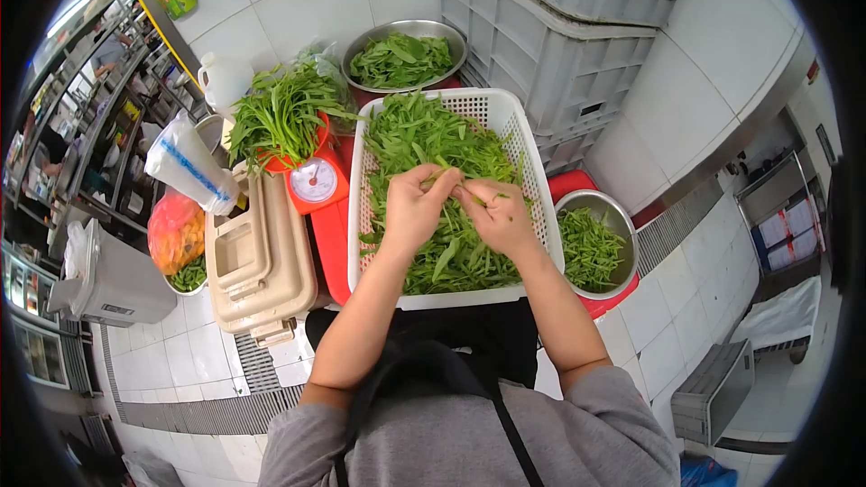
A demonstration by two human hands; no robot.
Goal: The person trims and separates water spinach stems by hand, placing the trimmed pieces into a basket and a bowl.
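Observation:
Both my hands meet above a white perforated basket (539, 191) heaped with leafy greens (424, 131), which look like water spinach. My left hand (422, 206) is closed in a pinch on a thin green stem. Close beside it, fingertips nearly touching, my right hand (496, 215) pinches the same stem or a piece of it; the fingers partly hide it. To the right, a metal bowl (631, 239) holds short cut stems (588, 248). Behind the basket, another metal bowl (357, 47) holds loose leaves (401, 59).
Left of the basket, a red dial scale (316, 182) carries a bunch of long greens (278, 122). Nearby are a beige lidded box (262, 261), a roll of plastic bags (189, 167) and an orange-filled bag (176, 233). Grey crates (541, 54) are stacked behind, against the tiled wall.

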